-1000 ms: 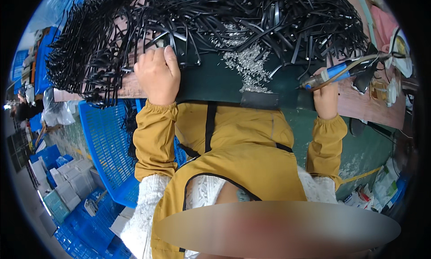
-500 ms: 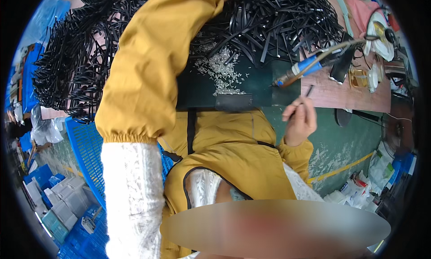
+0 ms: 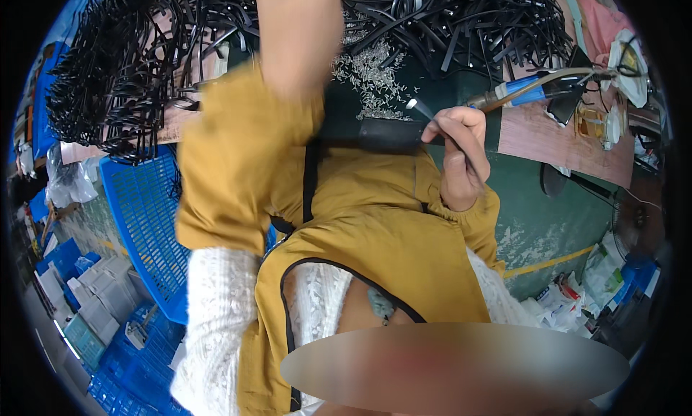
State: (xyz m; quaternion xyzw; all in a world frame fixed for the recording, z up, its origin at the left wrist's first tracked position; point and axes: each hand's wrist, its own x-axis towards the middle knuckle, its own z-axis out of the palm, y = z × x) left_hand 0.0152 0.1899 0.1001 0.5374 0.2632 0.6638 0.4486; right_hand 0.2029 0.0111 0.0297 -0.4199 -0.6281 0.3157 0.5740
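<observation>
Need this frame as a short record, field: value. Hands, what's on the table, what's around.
left hand: raised over the table, blurred, fingers cut off by the top edge; grip can't be told
right hand: closed on a thin dark strip with a pale end
table, far side: tangled black straps
table, middle: loose small silver pieces
table, right: blue tool with a hose, near the right hand
person's left: blue basket below the table edge
clothing: mustard sleeves and apron

Straps (image 3: pixel 461 30) lie on the table (image 3: pixel 533 145) beyond the tool (image 3: pixel 528 91).
</observation>
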